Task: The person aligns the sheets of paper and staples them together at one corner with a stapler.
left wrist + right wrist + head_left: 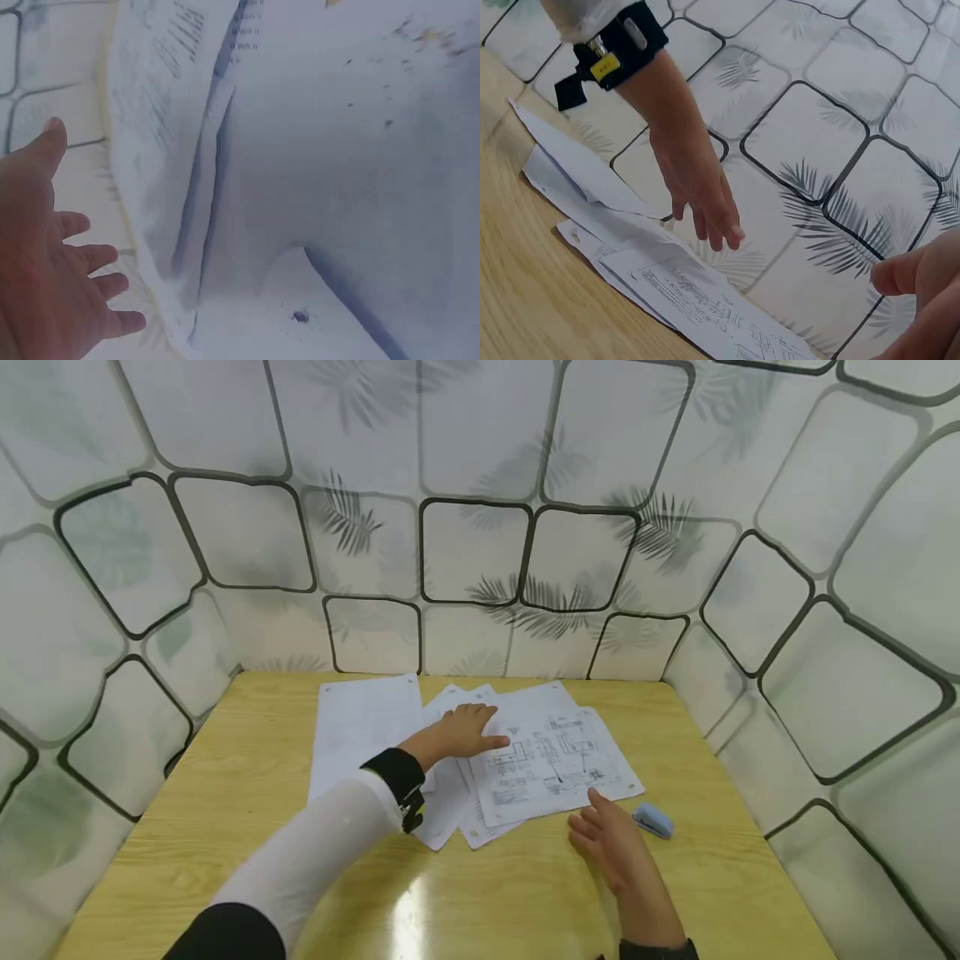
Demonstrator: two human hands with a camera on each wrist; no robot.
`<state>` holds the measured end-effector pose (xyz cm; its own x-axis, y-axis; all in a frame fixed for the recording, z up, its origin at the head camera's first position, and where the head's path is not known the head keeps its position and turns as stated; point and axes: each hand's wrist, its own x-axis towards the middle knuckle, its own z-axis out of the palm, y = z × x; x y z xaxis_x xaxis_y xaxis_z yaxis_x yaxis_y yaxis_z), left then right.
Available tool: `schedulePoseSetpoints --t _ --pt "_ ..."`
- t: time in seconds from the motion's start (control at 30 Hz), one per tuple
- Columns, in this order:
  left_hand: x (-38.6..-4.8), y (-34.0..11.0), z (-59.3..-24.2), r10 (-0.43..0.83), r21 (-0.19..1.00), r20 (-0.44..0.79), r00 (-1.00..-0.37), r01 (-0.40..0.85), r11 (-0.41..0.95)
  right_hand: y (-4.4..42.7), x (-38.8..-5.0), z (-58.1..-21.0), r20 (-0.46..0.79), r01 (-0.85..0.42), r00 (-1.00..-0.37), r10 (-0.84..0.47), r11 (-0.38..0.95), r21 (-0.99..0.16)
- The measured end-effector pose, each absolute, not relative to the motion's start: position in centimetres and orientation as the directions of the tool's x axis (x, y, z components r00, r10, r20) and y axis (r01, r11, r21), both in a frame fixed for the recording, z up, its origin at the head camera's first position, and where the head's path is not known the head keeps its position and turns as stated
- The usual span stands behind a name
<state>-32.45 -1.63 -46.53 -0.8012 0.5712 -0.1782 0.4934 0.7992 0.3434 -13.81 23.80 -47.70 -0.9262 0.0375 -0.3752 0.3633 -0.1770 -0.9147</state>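
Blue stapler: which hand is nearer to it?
Right. The right hand is just beside the stapler; the left hand is farther off, over the papers.

Drawing sheet: lettering too small for me to read. Papers beneath it: partly hidden. My right hand, near it: cropped in right wrist view.

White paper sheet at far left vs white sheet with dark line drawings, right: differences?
Print: the far-left white sheet looks nearly blank; the white drawing sheet shows dark linework.
Position: the far-left white sheet reaches farther back on the yellow wood-grain table than the white drawing sheet.
Shared: both are white paper.
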Motion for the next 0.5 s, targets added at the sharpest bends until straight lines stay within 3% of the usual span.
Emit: schedulePoseSetpoints --t 0.23,0.5 --pt "-35.3 0.8 -48.0 0.506 0.347 -0.219 -0.834 0.418 0.839 24.0 -14.2 -47.9 -0.405 0.335 -0.913 0.045 -0.483 -0.809" --pt "-35.6 1.7 -48.7 0.438 0.322 -0.150 -0.886 0.376 0.869 23.8 -15.1 -48.4 -0.452 0.320 -0.882 0.131 -0.536 -0.781"
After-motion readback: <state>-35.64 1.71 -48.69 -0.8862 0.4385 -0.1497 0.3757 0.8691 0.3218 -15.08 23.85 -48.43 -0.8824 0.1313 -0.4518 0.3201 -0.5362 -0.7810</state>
